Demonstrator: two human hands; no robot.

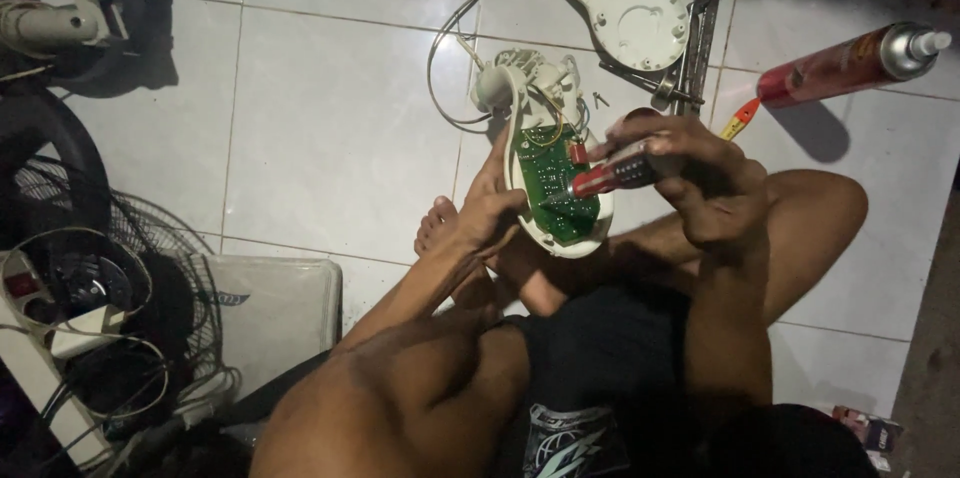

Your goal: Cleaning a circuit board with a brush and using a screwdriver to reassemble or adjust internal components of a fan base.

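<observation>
White plastic housing (560,228), oval, is cradled by the left hand (487,210), fingers curled round its left rim, thumb side tucked under; grip looks closed and firm. Inside it a green circuit board (556,181) is seated, face up. The right hand (690,178) is wrapped shut around a red-and-black screwdriver (612,175), tip laid down onto the board near its middle; whether the tip sits in a screw head cannot be made out, the view being dim. The housing is held over the crossed legs, just above the tiled floor (330,128).

Risk, judged from this: the tip could slip off and score the board or short a trace, since the housing is only hand-held and angled. A small screw could be dropped among the floor clutter.

Beyond the housing, a grey cable (447,58) runs from its top end. Farther back lie a white cover plate (625,3), metal wrenches (700,33), and a red spray can (850,63) at right. Fan guards (120,268) and a power strip (40,378) are piled at left.
</observation>
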